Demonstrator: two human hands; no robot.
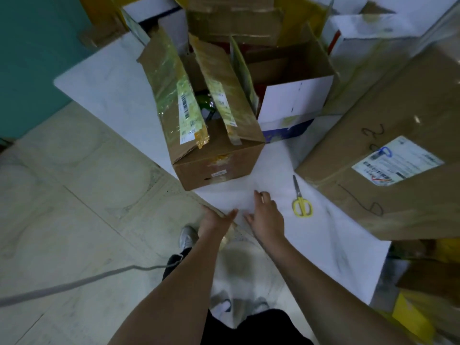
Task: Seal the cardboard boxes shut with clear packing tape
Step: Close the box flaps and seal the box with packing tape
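My left hand sits at the near edge of the table, fingers curled around what looks like a roll of clear tape. It is blurred and see-through, so I judge that from the pale glossy band under my palm and cannot be sure. My right hand lies just beside it on the white top, fingers relaxed and holding nothing, perhaps feeling for the loose tape end. Clear tape is light, slippery on its back and quick to stick to itself, so I would pinch the free end by its corners and keep the strip taut.

To the right lie the yellow-handled scissors, near my right hand and untouched.

Farther off stands the open cardboard box, its long flaps raised and covered in old glossy tape and labels. The cardboard looks stiff but worn; I would press both flaps flat from the top, holding near the centre seam. With things inside, it may be heavier than it looks.

Beyond sit more open boxes, and a big sealed carton to the right.
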